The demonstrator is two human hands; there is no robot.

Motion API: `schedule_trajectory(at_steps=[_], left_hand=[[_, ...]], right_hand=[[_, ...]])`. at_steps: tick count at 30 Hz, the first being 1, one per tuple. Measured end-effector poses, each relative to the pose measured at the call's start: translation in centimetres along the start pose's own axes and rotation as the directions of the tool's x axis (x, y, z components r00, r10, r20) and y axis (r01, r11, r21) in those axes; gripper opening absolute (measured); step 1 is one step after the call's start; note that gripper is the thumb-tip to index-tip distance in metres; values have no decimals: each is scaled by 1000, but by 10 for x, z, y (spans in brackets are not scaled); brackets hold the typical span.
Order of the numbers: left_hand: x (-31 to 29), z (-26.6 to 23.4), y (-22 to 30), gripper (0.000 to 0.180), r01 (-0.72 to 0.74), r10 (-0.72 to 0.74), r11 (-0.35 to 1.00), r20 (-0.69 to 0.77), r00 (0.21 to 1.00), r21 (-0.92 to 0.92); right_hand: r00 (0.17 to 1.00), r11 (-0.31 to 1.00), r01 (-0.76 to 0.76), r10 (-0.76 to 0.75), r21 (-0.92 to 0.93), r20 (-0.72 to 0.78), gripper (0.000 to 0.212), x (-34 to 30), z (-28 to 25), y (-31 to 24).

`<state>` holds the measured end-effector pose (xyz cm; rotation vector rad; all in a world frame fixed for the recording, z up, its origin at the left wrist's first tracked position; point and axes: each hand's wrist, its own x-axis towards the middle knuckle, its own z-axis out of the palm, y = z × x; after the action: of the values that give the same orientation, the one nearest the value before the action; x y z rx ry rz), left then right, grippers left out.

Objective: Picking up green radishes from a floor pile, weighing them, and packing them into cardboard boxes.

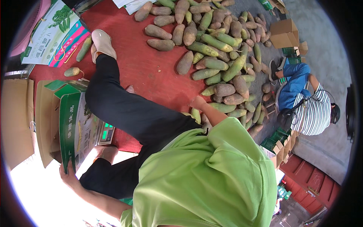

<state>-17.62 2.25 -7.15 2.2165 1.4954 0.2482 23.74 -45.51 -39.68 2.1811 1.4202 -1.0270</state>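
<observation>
Head view: the left hand grips the edge of an open carton, its fingers drawn in narrow on the green printed panel. Holding the edge probably steadies the carton and leaves its splayed flaps unobstructed. A scale stands beyond the left fingers, against the carton's near side; its lit display faces outward, presumably for easy reading. Whether it bears the carton's full weight cannot be told.

The right hand is at the edge of a heap of long green and reddish-brown root vegetables. The heap spreads beyond the right fingers, apparently placed within arm's reach. Finger spacing is not resolved; whether they hold a vegetable cannot be told.

A dark trouser leg extends between the two hands, a wide stance that likely supports balance. Beyond the left fingers, past the carton, two loose vegetables lie near a pale shoe on red floor covering. A co-worker sits well apart from the right fingers, across the heap.
</observation>
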Motion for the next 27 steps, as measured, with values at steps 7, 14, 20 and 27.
schedule_trajectory(at_steps=[7,14,20,27], left_hand=[[1,2,-1,17,28,-28,1000,-29,999,-13],[0,-1,2,19,59,-59,998,-12,998,23],[-5,0,12,19,130,-130,992,-29,991,2],[-5,-5,-1,19,149,-149,989,-14,989,-16]], right_hand=[[886,801,-387,461,456,-58,22,8,-1,30],[740,131,-372,640,919,208,25,5,-3,60],[618,-699,-17,554,715,557,40,30,-28,73],[536,-893,222,447,392,716,57,70,-45,97]])
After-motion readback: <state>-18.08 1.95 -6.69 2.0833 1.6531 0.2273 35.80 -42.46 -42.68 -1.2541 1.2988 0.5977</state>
